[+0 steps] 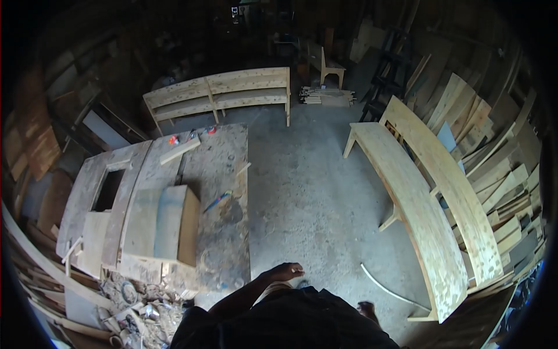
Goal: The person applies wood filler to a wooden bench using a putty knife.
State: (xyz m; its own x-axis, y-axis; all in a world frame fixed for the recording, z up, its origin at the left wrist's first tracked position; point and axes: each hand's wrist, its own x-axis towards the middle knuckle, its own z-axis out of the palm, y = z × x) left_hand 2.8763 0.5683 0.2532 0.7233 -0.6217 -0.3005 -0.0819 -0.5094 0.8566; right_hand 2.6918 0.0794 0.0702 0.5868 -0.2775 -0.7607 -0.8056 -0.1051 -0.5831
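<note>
My left hand (285, 271) hangs in front of my body over the concrete floor, its fingers curled in with nothing showing in them. Low at my right side, my right hand (367, 308) is partly hidden and dark, so its fingers cannot be made out. To the left stands a worn worktable (226, 166) bearing a wooden box (142, 224), a short board (180, 150) and a slim blue-and-red tool (217, 200). Along the right runs a long curved wooden bench (407, 203) with a backrest. Neither hand touches these.
Another long bench (218, 96) stands beyond the worktable. A pale curved strip (389, 289) lies on the floor beside the right bench. Stacked lumber (505, 192) leans along the right wall. Wood scraps (136, 311) are heaped at lower left, and a wood pile (325, 96) lies farther back.
</note>
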